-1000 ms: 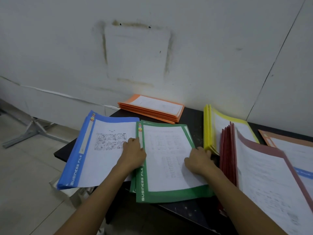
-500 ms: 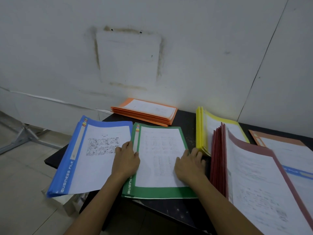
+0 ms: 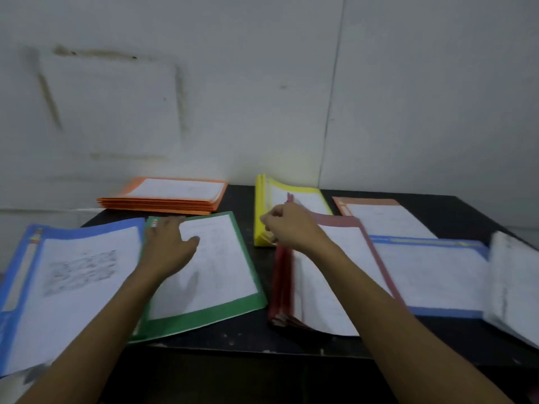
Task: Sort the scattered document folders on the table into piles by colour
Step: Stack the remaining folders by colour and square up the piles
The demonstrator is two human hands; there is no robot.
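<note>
The right hand (image 3: pixel 288 228) is hanging with its fingers curled in, right where the yellow folders (image 3: pixel 259 217) are meeting the far end of the red folders (image 3: pixel 280 287). It is blurred, so I cannot tell whether it is pinching an edge or holding nothing. From that hand the red folders are running back toward the person, long axis pointing away from the wall, spines on the left, with the yellow ones standing just beyond and to the left. The left hand (image 3: pixel 169 246) is lying open, fingers spread, on the green folder (image 3: pixel 210 316), well apart from both. So the right hand is plainly the nearer one. Further right, a blue folder (image 3: pixel 437 312) is lying across the table (image 3: pixel 242 199), probably waiting to be sorted.
</note>
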